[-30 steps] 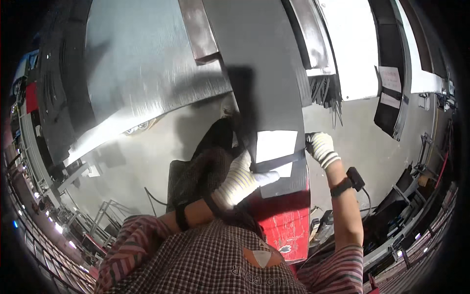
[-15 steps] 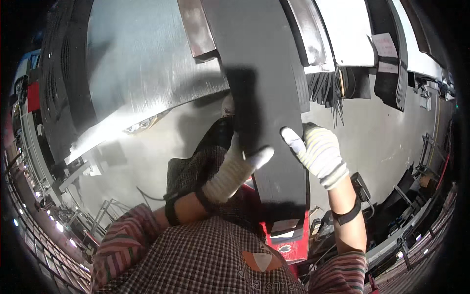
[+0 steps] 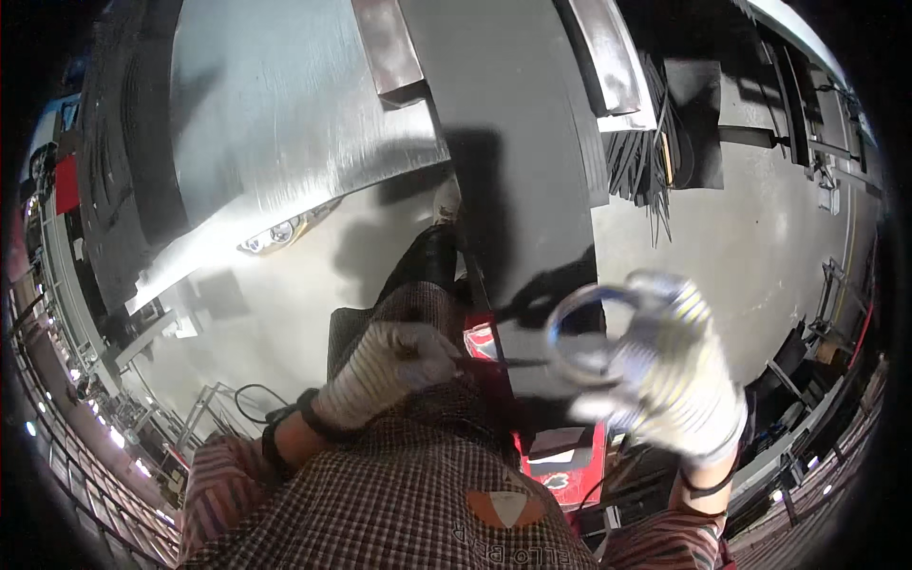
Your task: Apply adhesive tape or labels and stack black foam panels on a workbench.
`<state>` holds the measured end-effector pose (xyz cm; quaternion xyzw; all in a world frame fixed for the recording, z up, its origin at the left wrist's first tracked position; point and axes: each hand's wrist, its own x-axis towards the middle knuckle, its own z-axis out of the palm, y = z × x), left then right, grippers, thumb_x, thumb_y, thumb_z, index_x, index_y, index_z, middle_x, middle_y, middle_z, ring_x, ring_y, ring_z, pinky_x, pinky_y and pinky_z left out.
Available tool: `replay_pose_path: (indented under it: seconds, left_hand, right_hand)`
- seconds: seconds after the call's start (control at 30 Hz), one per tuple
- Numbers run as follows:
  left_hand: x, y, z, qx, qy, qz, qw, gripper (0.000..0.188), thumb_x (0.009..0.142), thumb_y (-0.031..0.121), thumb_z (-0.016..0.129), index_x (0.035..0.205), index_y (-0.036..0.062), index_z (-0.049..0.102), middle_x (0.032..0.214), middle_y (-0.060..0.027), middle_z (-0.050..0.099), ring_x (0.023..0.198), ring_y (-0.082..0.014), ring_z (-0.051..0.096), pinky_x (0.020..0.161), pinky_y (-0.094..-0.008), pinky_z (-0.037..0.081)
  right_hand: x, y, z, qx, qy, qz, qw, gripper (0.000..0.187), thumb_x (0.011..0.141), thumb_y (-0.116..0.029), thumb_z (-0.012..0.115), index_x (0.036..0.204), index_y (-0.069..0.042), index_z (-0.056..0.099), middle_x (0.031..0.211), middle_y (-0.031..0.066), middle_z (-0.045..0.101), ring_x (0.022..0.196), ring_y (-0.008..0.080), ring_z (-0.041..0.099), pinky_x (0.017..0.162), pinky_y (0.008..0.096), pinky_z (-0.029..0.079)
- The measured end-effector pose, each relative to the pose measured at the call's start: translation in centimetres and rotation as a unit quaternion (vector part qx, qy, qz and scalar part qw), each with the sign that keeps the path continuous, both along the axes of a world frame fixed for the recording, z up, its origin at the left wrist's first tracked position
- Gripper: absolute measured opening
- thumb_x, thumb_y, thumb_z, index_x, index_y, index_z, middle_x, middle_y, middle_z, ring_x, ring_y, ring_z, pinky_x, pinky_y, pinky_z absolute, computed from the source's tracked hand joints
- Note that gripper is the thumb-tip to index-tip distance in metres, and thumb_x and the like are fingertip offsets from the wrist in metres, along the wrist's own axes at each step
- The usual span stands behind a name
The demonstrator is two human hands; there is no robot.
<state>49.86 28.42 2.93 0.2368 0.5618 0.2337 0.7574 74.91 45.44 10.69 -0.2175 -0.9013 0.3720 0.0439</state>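
Observation:
A long stack of dark grey strips or sheets point(image 3: 518, 95) stretches away from me, its near end close to my body. My right hand point(image 3: 679, 370), in a striped knitted glove, holds a roll of tape point(image 3: 554, 332), a pale ring with a bluish edge, above the right side of the near end. Motion blurs this hand slightly. Left of the stack, my gloved left hand point(image 3: 389, 370) is closed around a thin dark tool point(image 3: 518, 362) pointing right across the stack. Its kind I cannot make out; my fingers hide part of it.
Left of the stack stands a wide metal-topped surface point(image 3: 275, 114) with dark sheets point(image 3: 123, 171) along its far left. Metal blocks point(image 3: 389, 47) flank the stack. Thin black strips point(image 3: 641, 171) hang at the right. A red stand point(image 3: 579, 480) sits under the near end.
Both hands have left the stack's sides. The right now holds a tape roll, the left a thin tool. White panels and labelled dark sheets at the upper right are gone from there.

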Motion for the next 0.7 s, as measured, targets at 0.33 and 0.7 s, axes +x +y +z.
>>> replay_pose_path:
  seconds: [0.33, 0.7]
  left_hand:
    - [7.4, 4.4, -24.4, 0.072, -0.295, 0.195, 0.933, 0.025, 0.088, 0.008, 0.069, 0.112, 0.0028, 0.068, 0.122, -0.0127, 0.062, 0.108, -0.0207, 0.062, 0.093, -0.0334, 0.051]
    - [-1.6, -1.5, -16.2, 0.171, 0.009, -0.017, 0.985, 0.033, 0.088, 0.011, 0.068, 0.119, 0.0026, 0.06, 0.122, -0.0103, 0.061, 0.111, -0.0193, 0.06, 0.095, -0.0323, 0.049]
  right_hand:
    - [4.0, -2.4, -11.8, 0.047, -0.024, -0.347, 0.936, 0.053, 0.077, -0.027, 0.083, 0.12, -0.005, 0.063, 0.125, 0.0163, 0.059, 0.118, 0.032, 0.054, 0.101, 0.0413, 0.043]
    - [-5.4, -11.3, -10.3, 0.078, -0.191, -0.456, 0.866, 0.119, 0.056, -0.049, 0.087, 0.151, -0.006, 0.03, 0.147, 0.0343, 0.033, 0.13, 0.05, 0.039, 0.103, 0.0566, 0.032]
